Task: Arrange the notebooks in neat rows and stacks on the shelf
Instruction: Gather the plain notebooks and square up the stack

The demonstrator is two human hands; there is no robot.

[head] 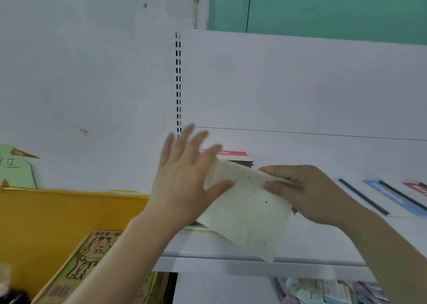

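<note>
A pale cream notebook (247,209) with small green dots hangs tilted over the front of the white shelf (323,241). My right hand (300,192) grips its right edge, thumb on top. My left hand (184,176) is spread with straight fingers against the notebook's left edge. Behind them a stack of notebooks with a red-and-white cover (233,157) lies on the shelf near the back panel. Under the cream notebook the edge of another low stack (196,227) shows, mostly hidden.
Blue (390,197) and red (416,188) notebooks with black spines lie on the shelf's right. A yellow box (57,215) stands at the left, holding a cartoon-cover book (92,262). More notebooks (323,290) sit on the shelf below. A slotted upright (178,84) marks the shelf's left end.
</note>
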